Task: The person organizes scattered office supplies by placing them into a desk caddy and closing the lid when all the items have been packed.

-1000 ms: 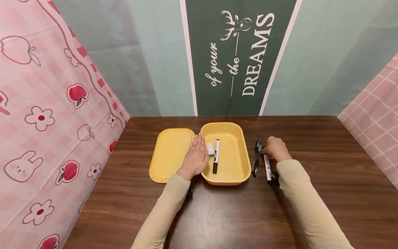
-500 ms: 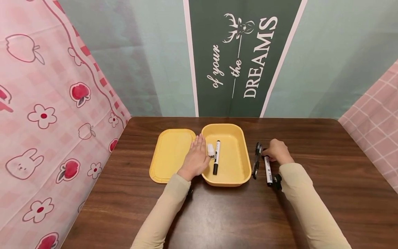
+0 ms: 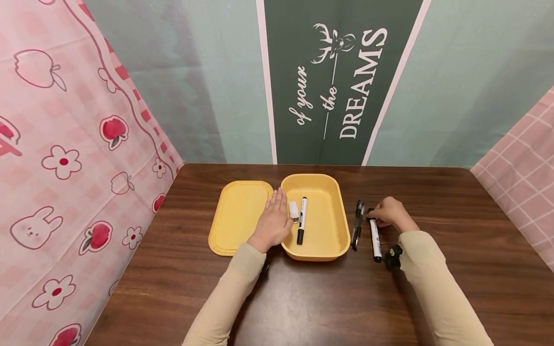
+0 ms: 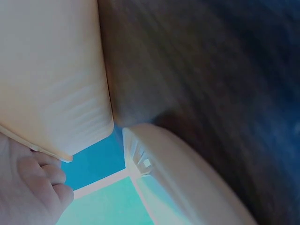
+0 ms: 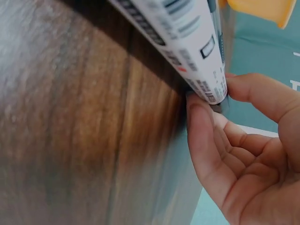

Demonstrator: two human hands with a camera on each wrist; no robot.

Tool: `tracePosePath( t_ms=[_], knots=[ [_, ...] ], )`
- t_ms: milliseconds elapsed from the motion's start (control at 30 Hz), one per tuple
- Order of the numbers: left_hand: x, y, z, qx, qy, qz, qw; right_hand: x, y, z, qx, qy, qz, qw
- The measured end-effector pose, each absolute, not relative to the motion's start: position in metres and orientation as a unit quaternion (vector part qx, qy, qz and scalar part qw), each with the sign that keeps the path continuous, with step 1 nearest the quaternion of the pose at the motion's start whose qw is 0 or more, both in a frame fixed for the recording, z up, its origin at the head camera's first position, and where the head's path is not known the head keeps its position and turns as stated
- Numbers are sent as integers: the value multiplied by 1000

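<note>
A yellow box (image 3: 322,226) stands mid-table. Inside lie a white marker with a black cap (image 3: 302,221) and a small white-capped bottle (image 3: 294,210). My left hand (image 3: 271,221) rests along the box's left rim, its fingers fairly straight. To the right of the box, my right hand (image 3: 391,213) pinches the far end of another white marker (image 3: 375,240). In the right wrist view, thumb and fingers sit on either side of this marker's end (image 5: 213,89). Black pens (image 3: 358,225) lie between that marker and the box.
A yellow lid (image 3: 240,216) lies left of the box, partly behind my left hand. Brown wooden table (image 3: 311,302) surrounds everything. A green printed curtain (image 3: 320,115) hangs behind the table, with a pink patterned one (image 3: 60,202) at the left.
My right hand and sleeve have shifted slightly right and nearer. The marker at its fingertips now shows more of its length. My left hand stays on the rim.
</note>
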State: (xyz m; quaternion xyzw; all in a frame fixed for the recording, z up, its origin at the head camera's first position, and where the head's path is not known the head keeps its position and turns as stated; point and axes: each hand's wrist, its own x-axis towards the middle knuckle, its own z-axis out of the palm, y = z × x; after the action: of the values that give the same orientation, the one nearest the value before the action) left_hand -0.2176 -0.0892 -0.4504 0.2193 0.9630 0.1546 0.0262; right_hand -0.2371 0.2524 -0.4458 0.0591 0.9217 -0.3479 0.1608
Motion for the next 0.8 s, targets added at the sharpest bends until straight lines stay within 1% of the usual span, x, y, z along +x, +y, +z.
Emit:
tracePosePath(
  t_ms=[300, 533, 800],
  knots=[
    [-218, -88, -450, 215, 963, 161, 27, -235, 264, -447, 57, 894, -412, 166],
    [-219, -88, -450, 213, 964, 156, 29, -236, 270, -448, 57, 867, -459, 188],
    [-219, -88, -448, 212, 964, 156, 31, -236, 272, -448, 56, 861, -468, 192]
  ],
)
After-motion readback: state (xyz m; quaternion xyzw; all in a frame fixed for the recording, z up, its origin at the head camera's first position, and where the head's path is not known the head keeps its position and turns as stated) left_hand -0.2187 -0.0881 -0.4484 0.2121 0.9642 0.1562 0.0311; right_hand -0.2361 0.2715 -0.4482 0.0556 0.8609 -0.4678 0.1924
